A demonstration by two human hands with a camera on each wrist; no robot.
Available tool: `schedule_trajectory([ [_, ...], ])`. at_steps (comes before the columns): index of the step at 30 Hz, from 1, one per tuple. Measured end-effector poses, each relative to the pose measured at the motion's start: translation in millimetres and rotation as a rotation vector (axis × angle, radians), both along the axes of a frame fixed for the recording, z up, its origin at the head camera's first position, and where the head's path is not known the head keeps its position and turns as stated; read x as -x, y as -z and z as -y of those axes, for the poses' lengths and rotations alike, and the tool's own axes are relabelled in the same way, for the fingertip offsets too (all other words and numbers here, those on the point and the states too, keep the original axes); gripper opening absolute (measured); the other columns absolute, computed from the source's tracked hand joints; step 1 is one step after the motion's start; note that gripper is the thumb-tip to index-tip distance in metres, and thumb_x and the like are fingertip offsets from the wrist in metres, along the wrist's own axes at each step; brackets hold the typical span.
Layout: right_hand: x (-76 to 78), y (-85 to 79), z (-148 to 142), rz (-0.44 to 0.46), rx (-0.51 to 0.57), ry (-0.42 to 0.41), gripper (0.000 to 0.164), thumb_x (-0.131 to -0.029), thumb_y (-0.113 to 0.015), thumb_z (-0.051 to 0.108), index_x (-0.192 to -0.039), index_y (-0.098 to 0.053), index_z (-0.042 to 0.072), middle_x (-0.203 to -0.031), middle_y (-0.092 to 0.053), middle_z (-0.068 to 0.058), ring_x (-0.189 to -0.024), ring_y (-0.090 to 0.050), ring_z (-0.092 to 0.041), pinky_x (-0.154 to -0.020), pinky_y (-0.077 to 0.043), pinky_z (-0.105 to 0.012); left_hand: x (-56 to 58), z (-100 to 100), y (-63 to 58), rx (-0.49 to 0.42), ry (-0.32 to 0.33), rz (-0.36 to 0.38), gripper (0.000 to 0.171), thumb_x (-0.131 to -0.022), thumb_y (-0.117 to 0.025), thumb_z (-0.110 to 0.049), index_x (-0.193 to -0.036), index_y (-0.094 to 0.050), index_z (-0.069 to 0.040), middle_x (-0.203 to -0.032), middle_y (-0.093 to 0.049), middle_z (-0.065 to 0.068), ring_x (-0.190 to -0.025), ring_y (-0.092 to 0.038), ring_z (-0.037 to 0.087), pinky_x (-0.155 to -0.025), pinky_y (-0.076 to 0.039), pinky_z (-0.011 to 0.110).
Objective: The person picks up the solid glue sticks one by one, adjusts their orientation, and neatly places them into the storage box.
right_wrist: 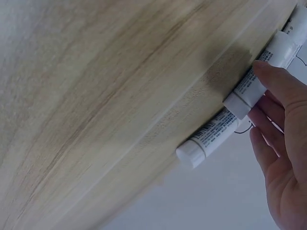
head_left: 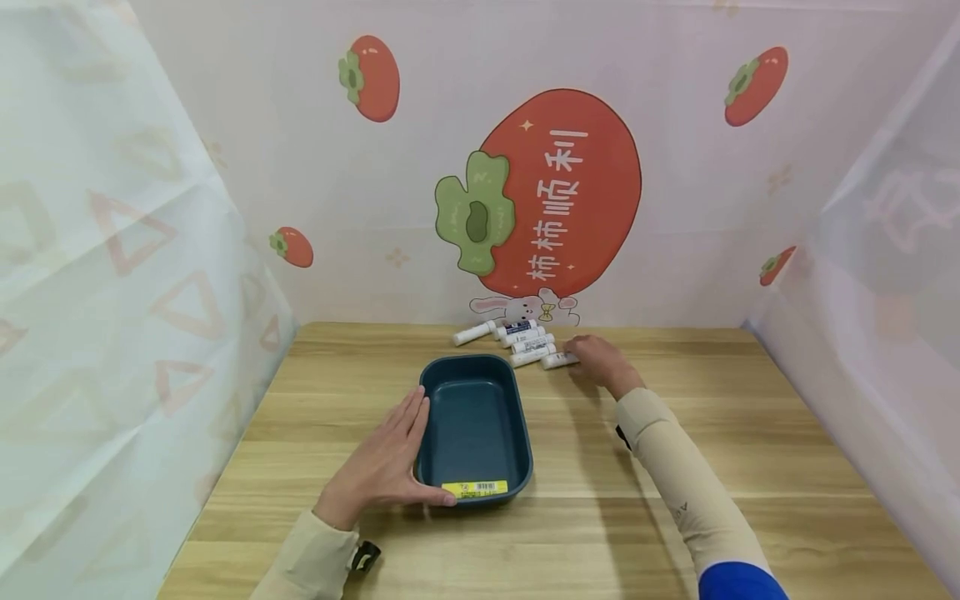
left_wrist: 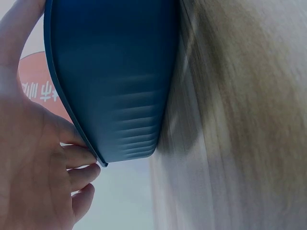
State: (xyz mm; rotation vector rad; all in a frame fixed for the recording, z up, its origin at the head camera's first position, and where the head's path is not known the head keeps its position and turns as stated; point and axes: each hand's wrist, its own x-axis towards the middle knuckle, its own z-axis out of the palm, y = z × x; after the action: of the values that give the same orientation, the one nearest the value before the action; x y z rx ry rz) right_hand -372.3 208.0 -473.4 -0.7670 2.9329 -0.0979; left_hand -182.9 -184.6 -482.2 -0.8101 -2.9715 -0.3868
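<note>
A dark teal rectangular tray [head_left: 474,358] with a yellow barcode label [head_left: 475,488] stands on the wooden table. My left hand [head_left: 386,458] rests on it, fingers straight along the left rim and thumb across the near rim. In the left wrist view, fingertips [left_wrist: 84,155] touch the tray's rim beside its ribbed outer wall [left_wrist: 110,86]. Beyond the tray's far right corner, my right hand [head_left: 600,362] pinches a white capped tube [head_left: 557,361]. The right wrist view has the thumb on this tube [right_wrist: 247,91] and fingers behind it; another white tube [right_wrist: 206,139] lies close by.
Several more white printed tubes lie bunched near the back wall, one with a dark blue label [head_left: 517,329]. A separate tube [head_left: 472,334] lies at their left. Persimmon-printed sheeting [head_left: 675,208] rises behind the wooden table [head_left: 637,542], with pale sheets on both sides.
</note>
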Motion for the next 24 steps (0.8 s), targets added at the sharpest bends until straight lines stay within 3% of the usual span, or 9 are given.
schedule_trajectory([
  [8, -5.3, 1.6, -4.8, -0.076, 0.009, -0.077, 0.021, -0.092, -0.083, 0.011, -0.109, -0.074, 0.004, -0.111, -0.077, -0.013, -0.095, -0.070, -0.024, -0.089, -0.061, -0.044, -0.9, -0.1, -1.0, -0.002, 0.005, -0.011, 0.147, -0.070, -0.061, -0.098, -0.164, -0.024, 0.008, -0.175, -0.015, 0.026, -0.163, -0.021, 0.042, -0.130, -0.031, 0.057],
  [16, -7.4, 9.1, -7.9, -0.018, 0.112, -0.055, 0.007, -0.096, -0.077, 0.010, -0.091, -0.072, 0.010, -0.089, -0.068, -0.002, -0.077, -0.056, -0.015, -0.072, -0.051, -0.034, -0.5, -0.2, -0.8, -0.004, 0.003, 0.000, 0.147, -0.070, -0.064, -0.096, -0.164, -0.023, 0.008, -0.176, -0.014, 0.026, -0.163, -0.020, 0.042, -0.130, -0.030, 0.057],
  [24, -9.3, 17.4, -13.0, 0.042, 0.239, -0.025, 0.006, -0.095, -0.078, 0.012, -0.099, -0.077, 0.008, -0.091, -0.072, -0.001, -0.083, -0.060, -0.013, -0.082, -0.056, -0.037, -0.3, -0.4, -0.8, -0.009, -0.003, 0.008, 0.146, -0.070, -0.065, -0.095, -0.164, -0.023, 0.008, -0.176, -0.013, 0.026, -0.164, -0.020, 0.042, -0.130, -0.030, 0.057],
])
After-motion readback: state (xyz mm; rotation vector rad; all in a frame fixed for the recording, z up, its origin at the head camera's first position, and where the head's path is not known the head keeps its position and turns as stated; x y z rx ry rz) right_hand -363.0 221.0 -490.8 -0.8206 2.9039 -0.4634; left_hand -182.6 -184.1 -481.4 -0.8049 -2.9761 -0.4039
